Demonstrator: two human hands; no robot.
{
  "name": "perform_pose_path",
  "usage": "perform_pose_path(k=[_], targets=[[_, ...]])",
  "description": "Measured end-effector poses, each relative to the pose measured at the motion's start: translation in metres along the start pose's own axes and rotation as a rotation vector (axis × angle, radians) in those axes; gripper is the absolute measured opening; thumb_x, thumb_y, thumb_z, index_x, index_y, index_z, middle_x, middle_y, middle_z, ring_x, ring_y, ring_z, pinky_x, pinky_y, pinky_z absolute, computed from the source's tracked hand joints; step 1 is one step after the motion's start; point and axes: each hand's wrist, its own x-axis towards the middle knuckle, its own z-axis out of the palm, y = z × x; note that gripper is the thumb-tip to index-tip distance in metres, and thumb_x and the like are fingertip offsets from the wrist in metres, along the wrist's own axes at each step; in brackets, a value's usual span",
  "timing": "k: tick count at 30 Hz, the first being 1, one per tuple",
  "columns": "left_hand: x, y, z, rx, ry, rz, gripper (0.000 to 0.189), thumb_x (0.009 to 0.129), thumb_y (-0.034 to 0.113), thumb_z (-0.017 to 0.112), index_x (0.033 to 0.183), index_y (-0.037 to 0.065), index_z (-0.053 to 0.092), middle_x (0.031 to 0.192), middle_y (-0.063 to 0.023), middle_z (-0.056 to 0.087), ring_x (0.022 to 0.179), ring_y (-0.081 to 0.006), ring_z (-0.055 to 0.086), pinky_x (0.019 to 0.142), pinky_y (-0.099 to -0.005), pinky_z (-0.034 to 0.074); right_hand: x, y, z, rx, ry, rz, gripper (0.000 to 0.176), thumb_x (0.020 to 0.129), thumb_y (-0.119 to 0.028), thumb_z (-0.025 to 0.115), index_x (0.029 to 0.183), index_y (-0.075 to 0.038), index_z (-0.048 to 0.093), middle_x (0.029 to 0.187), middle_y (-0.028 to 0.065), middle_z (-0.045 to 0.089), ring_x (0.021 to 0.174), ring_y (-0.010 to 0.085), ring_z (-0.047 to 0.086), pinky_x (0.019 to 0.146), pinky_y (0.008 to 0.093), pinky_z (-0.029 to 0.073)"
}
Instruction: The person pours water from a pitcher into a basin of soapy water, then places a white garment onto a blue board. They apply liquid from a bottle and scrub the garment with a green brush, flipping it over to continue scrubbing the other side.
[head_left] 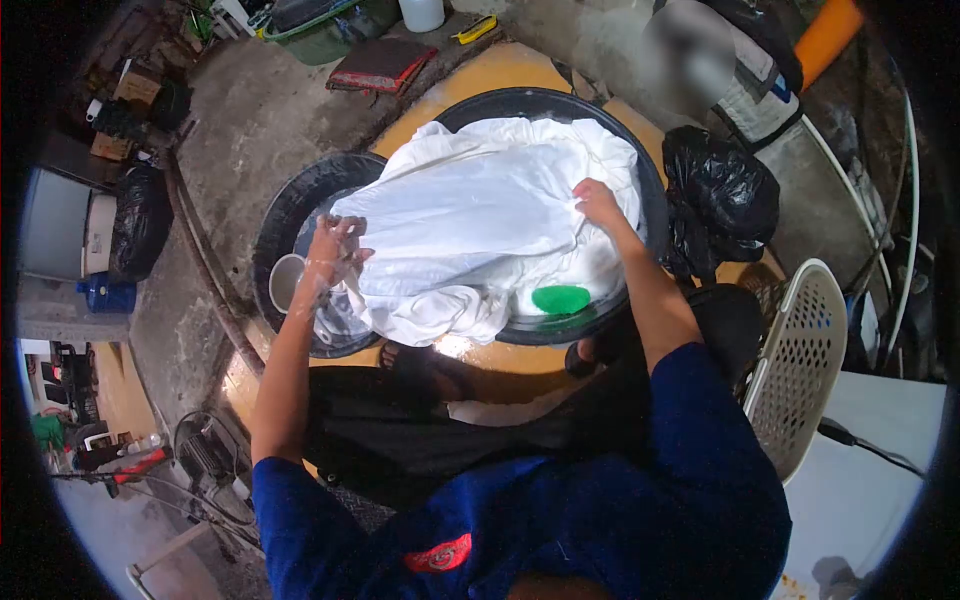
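A large wet white cloth (pixel 470 200) is spread over a wide black tub (pixel 655 205) and hangs partly over the smaller dark basin (pixel 275 235) at its left. My left hand (pixel 335 250) has its fingers curled at the cloth's left edge, above the smaller basin. On the right side, my right hand (pixel 600 203) pinches a fold of the same cloth. A green oval thing (pixel 560 299), perhaps a brush or sponge, lies near the tub's front rim, by whitish suds or fabric. Beside my left wrist, a pale round cup or dipper (pixel 287 282) rests in the smaller basin.
Black plastic bags (pixel 720 190) sit right of the tub. A perforated beige plastic basket or chair back (pixel 800 360) stands near my right elbow. A dark red-edged mat (pixel 383 66) and a green tub (pixel 325 35) lie beyond. A pipe (pixel 205 260) runs along the left floor.
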Motion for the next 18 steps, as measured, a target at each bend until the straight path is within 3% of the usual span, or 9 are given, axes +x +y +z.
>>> perform_pose_path(k=[2,3,6,7,10,13,16,18], targets=[[0.007,0.007,-0.001,0.065,-0.05,0.024,0.042,0.061,0.013,0.073,0.1,0.009,0.057,0.093,-0.0128,0.052,0.084,-0.0309,0.048,0.075,-0.0395,0.043,-0.002,-0.005,-0.012,0.074,0.056,0.107,0.021,0.061,-0.006,0.065,0.081,-0.008,0.058,0.079,0.0071,0.06,0.079,0.0191,0.059,0.07,0.0304,0.048],[0.01,0.012,-0.005,0.145,-0.072,0.057,0.036,0.063,0.014,0.071,0.096,0.009,0.058,0.095,-0.0133,0.052,0.086,-0.0311,0.048,0.074,-0.0397,0.044,-0.003,-0.006,-0.011,-0.053,0.096,-0.063,0.02,0.063,-0.006,0.066,0.081,-0.006,0.057,0.071,0.0072,0.059,0.067,0.0173,0.06,0.061,0.0304,0.048],[0.01,-0.01,0.021,0.198,-0.053,0.072,0.029,0.065,0.014,0.068,0.092,0.008,0.059,0.094,-0.0127,0.052,0.086,-0.031,0.048,0.072,-0.0397,0.044,-0.011,-0.009,-0.013,0.183,-0.204,0.387,0.024,0.066,-0.004,0.067,0.086,-0.005,0.054,0.075,0.0081,0.057,0.056,0.0147,0.054,0.051,0.0278,0.046],[0.011,-0.012,0.026,0.007,-0.055,-0.059,0.029,0.066,0.015,0.067,0.092,0.006,0.059,0.094,-0.0119,0.052,0.087,-0.0313,0.048,0.072,-0.0385,0.044,-0.016,-0.01,-0.011,0.164,-0.162,0.354,0.028,0.068,-0.009,0.07,0.09,-0.005,0.052,0.073,0.0092,0.056,0.047,0.014,0.051,0.043,0.028,0.043],[0.011,-0.005,0.022,0.232,-0.088,0.087,0.031,0.066,0.017,0.067,0.094,0.005,0.058,0.096,-0.0117,0.051,0.09,-0.0314,0.048,0.071,-0.039,0.044,-0.025,-0.018,-0.012,0.145,-0.071,0.357,0.034,0.066,-0.01,0.072,0.092,-0.005,0.052,0.072,0.0076,0.056,0.054,0.0136,0.052,0.047,0.0259,0.044],[0.006,0.011,0.021,0.182,-0.131,0.151,0.036,0.067,0.018,0.066,0.099,0.007,0.055,0.096,-0.0118,0.052,0.092,-0.0317,0.047,0.073,-0.041,0.043,-0.03,-0.022,-0.018,0.234,-0.184,0.268,0.04,0.064,-0.012,0.075,0.096,-0.006,0.052,0.079,0.0098,0.056,0.064,0.0145,0.053,0.055,0.0264,0.045],[0.012,-0.004,0.026,0.214,-0.322,0.073,0.037,0.068,0.019,0.065,0.102,0.008,0.053,0.099,-0.012,0.052,0.096,-0.0305,0.047,0.074,-0.0427,0.042,-0.033,-0.016,-0.021,0.262,-0.25,0.144,0.04,0.061,-0.012,0.076,0.094,-0.007,0.054,0.09,0.0113,0.055,0.072,0.0155,0.053,0.065,0.0286,0.046],[0.017,-0.009,0.031,0.191,-0.248,0.057,0.033,0.07,0.02,0.062,0.1,0.008,0.054,0.096,-0.0125,0.053,0.093,-0.0305,0.048,0.075,-0.0423,0.041,-0.027,-0.009,-0.018,0.118,-0.286,-0.025,0.035,0.063,-0.013,0.075,0.09,-0.007,0.055,0.088,0.0092,0.054,0.072,0.0164,0.052,0.067,0.029,0.045]])
